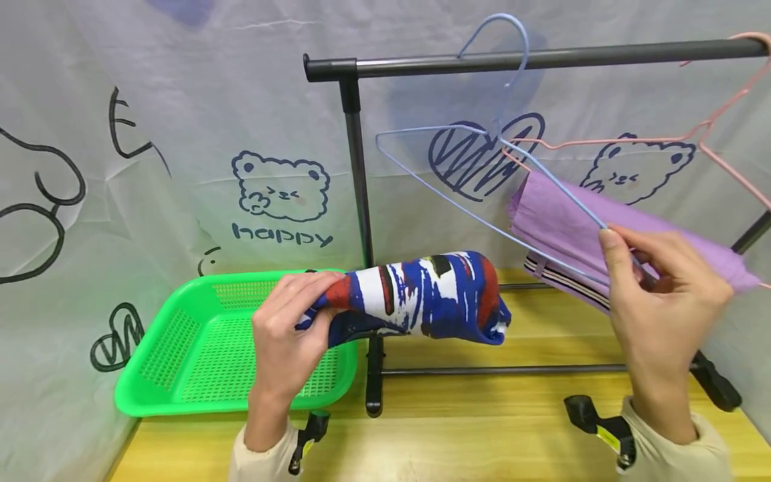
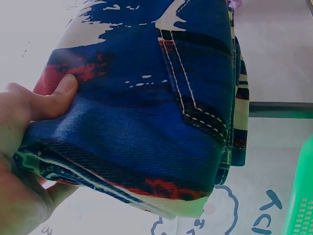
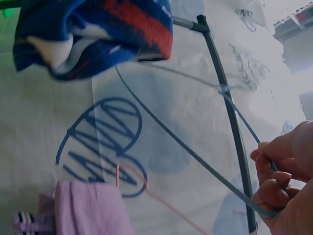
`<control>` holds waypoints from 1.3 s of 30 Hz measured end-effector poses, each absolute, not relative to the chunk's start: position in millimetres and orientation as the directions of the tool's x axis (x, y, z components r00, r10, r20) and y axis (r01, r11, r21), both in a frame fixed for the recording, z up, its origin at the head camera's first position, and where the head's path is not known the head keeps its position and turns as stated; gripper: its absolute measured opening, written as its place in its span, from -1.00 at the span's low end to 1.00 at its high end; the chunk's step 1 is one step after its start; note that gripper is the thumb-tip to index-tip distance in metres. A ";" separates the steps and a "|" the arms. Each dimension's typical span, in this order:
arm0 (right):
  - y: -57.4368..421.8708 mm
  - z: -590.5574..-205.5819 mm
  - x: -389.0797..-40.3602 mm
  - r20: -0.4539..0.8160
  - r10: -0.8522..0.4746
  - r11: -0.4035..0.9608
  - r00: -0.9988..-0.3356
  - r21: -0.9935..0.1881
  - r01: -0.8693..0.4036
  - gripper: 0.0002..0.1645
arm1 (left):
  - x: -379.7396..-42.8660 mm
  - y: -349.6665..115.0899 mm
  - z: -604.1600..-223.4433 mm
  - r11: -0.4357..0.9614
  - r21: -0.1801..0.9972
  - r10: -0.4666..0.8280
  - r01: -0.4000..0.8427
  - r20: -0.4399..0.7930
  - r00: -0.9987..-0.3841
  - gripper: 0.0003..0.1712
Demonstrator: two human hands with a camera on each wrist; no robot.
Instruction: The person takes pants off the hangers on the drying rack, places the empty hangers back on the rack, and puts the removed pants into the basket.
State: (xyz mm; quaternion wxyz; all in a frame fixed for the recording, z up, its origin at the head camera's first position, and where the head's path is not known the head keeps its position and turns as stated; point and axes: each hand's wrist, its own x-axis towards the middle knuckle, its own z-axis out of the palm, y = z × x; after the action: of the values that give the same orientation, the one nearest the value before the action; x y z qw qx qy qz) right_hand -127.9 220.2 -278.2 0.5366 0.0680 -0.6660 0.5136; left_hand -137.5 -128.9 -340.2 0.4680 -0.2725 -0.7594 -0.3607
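My left hand (image 1: pixel 289 328) grips one end of a folded denim garment (image 1: pixel 434 294) painted in blue, white and red, thumb on top and fingers beneath. Stitched pocket seams and several layers show on the garment (image 2: pixel 127 112) in the left wrist view. A light blue wire hanger (image 1: pixel 435 188) hangs by its hook over the black rail. At its right corner, my right hand (image 1: pixel 668 288) pinches the wire between thumb and fingers. The garment's free end reaches in front of the hanger's lower bar in the right wrist view, below it in the head view.
A pink wire hanger (image 1: pixel 626 140) on the rail (image 1: pixel 415 65) bears a folded purple garment (image 1: pixel 572 217) with a striped band, close behind my right hand. Left of the rack's post (image 1: pixel 357 167) sits a green perforated basket (image 1: pixel 223 361) on the wooden table (image 1: pixel 470 428).
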 end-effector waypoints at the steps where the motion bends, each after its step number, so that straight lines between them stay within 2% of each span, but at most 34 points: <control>1: 216.5 -275.2 -128.0 0.787 0.454 0.458 -0.419 -0.609 -0.647 -0.81 | -137.5 -129.4 -340.3 0.593 0.296 0.074 0.749 0.906 -0.416 -0.62; 8: 197.0 -266.7 -132.5 0.823 0.364 0.485 -0.436 -0.567 -0.666 -0.85 | -138.3 -132.3 -340.0 0.608 0.300 0.064 0.735 0.904 -0.422 -0.60; 13: 188.8 -273.9 -133.6 0.818 0.353 0.478 -0.454 -0.575 -0.665 -0.88 | -139.4 -134.4 -340.0 0.611 0.302 0.058 0.732 0.905 -0.422 -0.60; 24: 179.7 -295.5 -140.7 0.816 0.305 0.446 -0.491 -0.578 -0.683 -0.82 | -137.7 -143.2 -338.5 0.604 0.316 0.039 0.732 0.905 -0.423 -0.59; 39: 179.8 -314.2 -140.8 0.808 0.270 0.302 -0.523 -0.587 -0.751 -0.63 | -138.0 -146.6 -339.6 0.594 0.334 0.031 0.732 0.900 -0.435 -0.58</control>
State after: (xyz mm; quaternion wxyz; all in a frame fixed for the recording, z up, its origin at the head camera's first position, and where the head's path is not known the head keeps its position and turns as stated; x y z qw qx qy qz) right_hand -140.8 179.8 -314.2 0.4536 0.1802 -0.6674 0.5624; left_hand -138.0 -146.6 -339.6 0.4684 -0.2509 -0.7601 -0.3741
